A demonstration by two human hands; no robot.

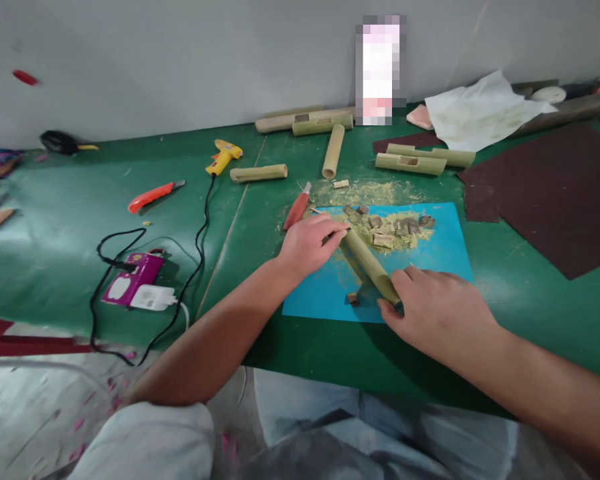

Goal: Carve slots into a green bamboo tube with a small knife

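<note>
A pale green bamboo tube (367, 261) slants over a blue sheet (455, 233). My right hand (437, 310) is closed round its near end, thumb below and fingers on top. At the far end is my left hand (313, 243), its fingers closed on a thin dark object (349, 230) that is too small to make out; its tip meets the tube's end. Behind the tube, a heap of shavings and small bamboo chips (383, 240) lies on the sheet. One chip (352, 299) rests apart, near the sheet's front. Just beyond my left hand lies a red-handled knife (297, 211).
More bamboo tubes (333, 152) lie at the back by the wall. On the left are a yellow glue gun (224, 157), an orange cutter (153, 197) and a purple power strip (130, 277) with black cords. Dark brown sheets (560, 200) and white paper (485, 113) lie right.
</note>
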